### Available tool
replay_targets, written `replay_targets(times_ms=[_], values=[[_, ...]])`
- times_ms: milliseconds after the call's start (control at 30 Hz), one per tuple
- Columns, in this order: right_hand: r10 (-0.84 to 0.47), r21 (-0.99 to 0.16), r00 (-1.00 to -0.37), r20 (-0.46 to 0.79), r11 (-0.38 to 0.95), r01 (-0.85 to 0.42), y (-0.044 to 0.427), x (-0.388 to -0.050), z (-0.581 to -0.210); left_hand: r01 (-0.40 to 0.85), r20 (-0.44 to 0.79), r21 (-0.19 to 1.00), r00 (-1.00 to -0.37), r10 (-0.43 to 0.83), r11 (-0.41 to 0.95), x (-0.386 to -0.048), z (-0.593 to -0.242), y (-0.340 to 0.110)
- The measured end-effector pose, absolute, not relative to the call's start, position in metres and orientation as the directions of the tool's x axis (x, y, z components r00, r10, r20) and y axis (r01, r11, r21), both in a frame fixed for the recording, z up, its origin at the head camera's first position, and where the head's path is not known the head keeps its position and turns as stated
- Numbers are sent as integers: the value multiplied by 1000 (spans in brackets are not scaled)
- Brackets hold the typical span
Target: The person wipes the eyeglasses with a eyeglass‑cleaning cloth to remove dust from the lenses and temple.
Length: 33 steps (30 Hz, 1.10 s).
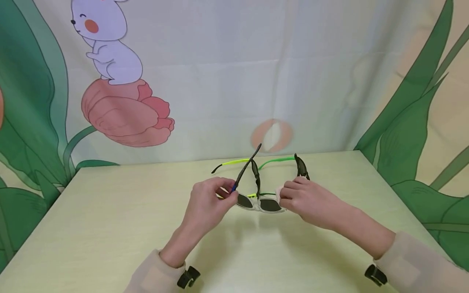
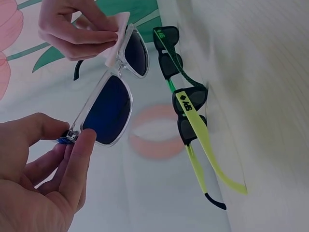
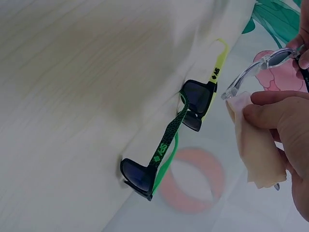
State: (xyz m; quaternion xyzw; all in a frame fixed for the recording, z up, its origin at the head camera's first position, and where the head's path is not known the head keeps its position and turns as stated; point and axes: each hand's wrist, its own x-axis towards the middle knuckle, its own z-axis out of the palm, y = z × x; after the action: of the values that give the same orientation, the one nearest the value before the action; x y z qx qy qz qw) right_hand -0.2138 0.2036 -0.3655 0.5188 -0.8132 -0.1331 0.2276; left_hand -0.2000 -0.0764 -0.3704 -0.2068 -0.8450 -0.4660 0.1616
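Sunglasses with a clear frame and dark lenses are held up above the table between both hands. My left hand pinches them near one hinge, where a dark arm with a bit of blue joins the frame; its fingertips lie by the bluish lens in the left wrist view. My right hand holds a pale pinkish cloth between thumb and fingers. That cloth lies against the other end of the clear frame, and hangs down below the fingers in the right wrist view.
Behind the hands, two black-fronted sunglasses rest on the light wooden table: one with yellow arms, one with green arms. A printed curtain with a rabbit, flower and leaves hangs at the table's back edge.
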Motion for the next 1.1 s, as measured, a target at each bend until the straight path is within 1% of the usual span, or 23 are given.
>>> replay_targets(times_ms=[133, 367, 467, 567, 733, 900, 1000, 1100], values=[[-916, 512, -339, 217, 402, -759, 203, -214, -367, 521, 483, 696, -849, 215, 494, -201, -368, -78], [-915, 556, -353, 197, 401, -728, 203, -213, -370, 513, 473, 697, -854, 215, 501, -201, -365, -80], [-918, 574, -345, 196, 393, -719, 204, -213, -372, 501, 458, 707, -862, 217, 499, -202, -364, -81], [-928, 601, -321, 191, 369, -709, 205, -214, -373, 491, 445, 712, -868, 218, 503, -203, -363, -83], [-950, 648, -256, 177, 308, -696, 206, -216, -376, 472, 431, 727, -879, 204, 499, -205, -362, -87], [-959, 654, -205, 198, 285, -701, 206, -216, -379, 453, 416, 755, -890, 188, 474, -208, -364, -89], [-960, 640, -198, 198, 280, -715, 206, -215, -379, 440, 404, 778, -897, 179, 449, -210, -365, -90], [-960, 625, -208, 186, 278, -730, 205, -213, -380, 428, 389, 802, -904, 178, 417, -212, -366, -90]])
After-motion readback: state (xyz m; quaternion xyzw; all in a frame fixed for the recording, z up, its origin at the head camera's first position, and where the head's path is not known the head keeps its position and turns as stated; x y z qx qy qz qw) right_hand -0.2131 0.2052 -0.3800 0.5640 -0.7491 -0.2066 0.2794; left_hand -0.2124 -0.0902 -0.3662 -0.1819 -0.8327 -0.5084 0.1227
